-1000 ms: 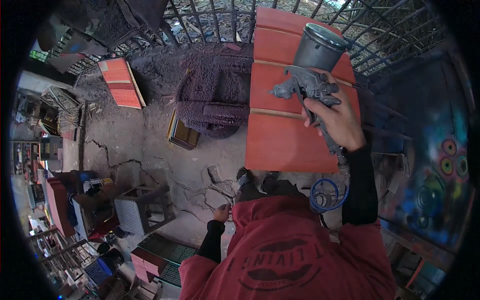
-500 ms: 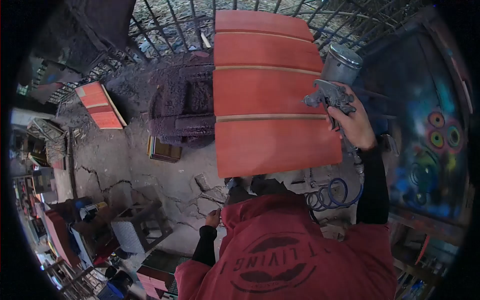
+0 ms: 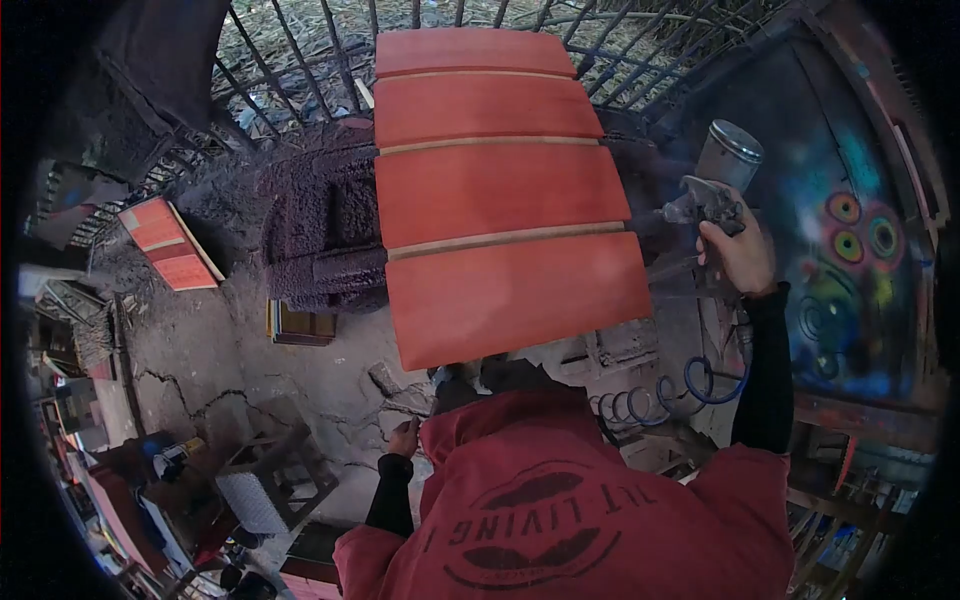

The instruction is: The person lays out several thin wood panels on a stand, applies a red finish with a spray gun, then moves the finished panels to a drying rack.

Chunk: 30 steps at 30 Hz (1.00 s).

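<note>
My right hand is wrapped round the handle of a metal spray gun with a silvery cup on top. Its nozzle points left, just off the right edge of a panel of several orange-red boards. Pale wood-coloured strips run between the boards. Faint mist shows near the nozzle. Low beside my body hangs my left hand, its fingers curled and nothing visible in them. That hand is apart from the panel.
A coiled blue hose hangs below my right arm. Left of the panel is a dark, crusted support. A smaller orange-red panel leans farther left. A stool stands on cracked ground, and a paint-marked dark board is at right.
The spray gun has moved right, from over the panel to beyond its right edge. The panel appears farther left as my view shifts. My left hand still hangs low.
</note>
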Tool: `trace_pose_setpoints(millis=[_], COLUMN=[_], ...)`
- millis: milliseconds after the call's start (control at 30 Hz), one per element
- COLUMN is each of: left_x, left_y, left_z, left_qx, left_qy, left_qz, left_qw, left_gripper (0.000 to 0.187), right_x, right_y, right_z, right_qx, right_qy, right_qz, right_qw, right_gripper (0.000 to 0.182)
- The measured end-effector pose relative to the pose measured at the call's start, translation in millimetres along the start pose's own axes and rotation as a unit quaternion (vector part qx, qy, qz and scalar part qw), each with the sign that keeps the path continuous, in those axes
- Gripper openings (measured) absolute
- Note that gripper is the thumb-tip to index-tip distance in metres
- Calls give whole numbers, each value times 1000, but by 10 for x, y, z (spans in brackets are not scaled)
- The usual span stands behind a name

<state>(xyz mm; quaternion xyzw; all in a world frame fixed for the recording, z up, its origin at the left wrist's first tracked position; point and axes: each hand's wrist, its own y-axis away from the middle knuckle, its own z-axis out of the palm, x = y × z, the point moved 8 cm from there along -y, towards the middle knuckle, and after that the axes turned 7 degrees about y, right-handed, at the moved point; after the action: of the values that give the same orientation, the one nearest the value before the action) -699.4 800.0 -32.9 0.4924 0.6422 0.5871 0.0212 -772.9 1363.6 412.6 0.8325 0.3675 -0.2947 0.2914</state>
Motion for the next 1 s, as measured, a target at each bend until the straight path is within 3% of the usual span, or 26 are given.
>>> trace_pose_setpoints(millis=[133, 233, 367, 600, 733, 1000], left_x=[-186, -519, -695, -1068, -1146, -1174], left_y=[-20, -117, -71, 161, 254, 152], left_z=[-1, 42, -17, -50, -79, 42], left_qx=[-9, -19, -22, 2, 28, 12], left_qy=[31, 149, 184, 199, 195, 211], left_qz=[-52, -74, -65, -114, -126, -110], left_qw=[998, 986, 980, 973, 972, 971], left_gripper=[52, 51, 52, 54, 50, 50], right_x=[-121, -376, -715, -1243, -1515, -1423], right_y=[44, 75, 103, 267, 519, 562], right_z=[371, 724, 1182, 1940, 2211, 2206], right_qx=[-32, -67, -122, -205, -280, -269], right_qy=[-63, -99, -123, -144, -214, -158], right_qz=[-9, -53, -106, -121, -105, -128], right_qw=[997, 991, 979, 961, 930, 941], right_gripper=[48, 47, 49, 53, 54, 51])
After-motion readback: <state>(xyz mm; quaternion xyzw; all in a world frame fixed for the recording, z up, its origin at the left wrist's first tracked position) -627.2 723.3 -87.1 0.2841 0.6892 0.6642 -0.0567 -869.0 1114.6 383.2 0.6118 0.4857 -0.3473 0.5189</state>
